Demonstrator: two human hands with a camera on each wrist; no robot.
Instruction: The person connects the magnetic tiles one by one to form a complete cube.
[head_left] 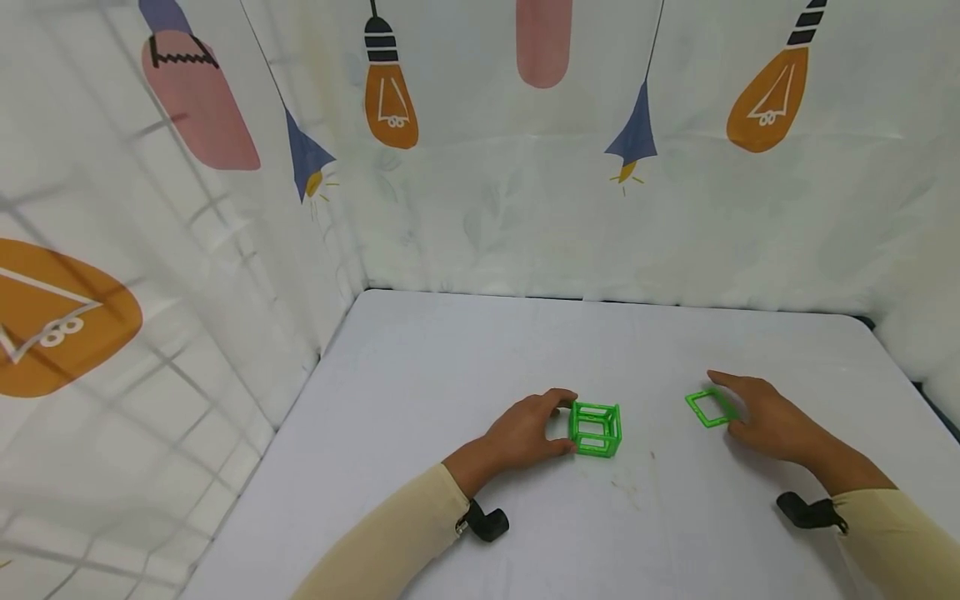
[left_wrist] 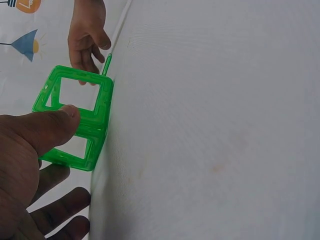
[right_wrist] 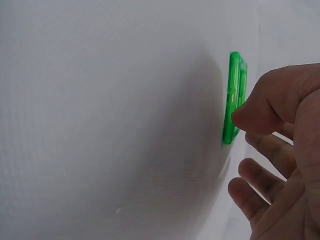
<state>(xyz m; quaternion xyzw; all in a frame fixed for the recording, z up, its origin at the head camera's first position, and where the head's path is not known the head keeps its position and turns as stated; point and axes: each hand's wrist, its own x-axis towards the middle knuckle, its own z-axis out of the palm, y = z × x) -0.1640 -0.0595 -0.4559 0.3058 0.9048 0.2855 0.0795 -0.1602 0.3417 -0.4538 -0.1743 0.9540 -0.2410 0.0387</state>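
A green cube [head_left: 596,429] built of open-frame square tiles stands on the white table [head_left: 450,375]. My left hand [head_left: 566,423] grips its left side, index finger at the top edge and thumb at the bottom. In the left wrist view my thumb [left_wrist: 60,120] presses on a face of the cube [left_wrist: 80,95]. A flat green square tile [head_left: 707,408] lies to the right. My right hand [head_left: 723,404] rests over its right side with fingers relaxed. Seen edge-on in the right wrist view, the tile [right_wrist: 232,95] has my thumb [right_wrist: 260,107] touching its rim.
White curtains printed with bulbs [head_left: 390,100] close off the back and left of the table. The table's back edge [head_left: 600,300] meets the curtain. A wrist camera mount [head_left: 486,523] sits on each sleeve.
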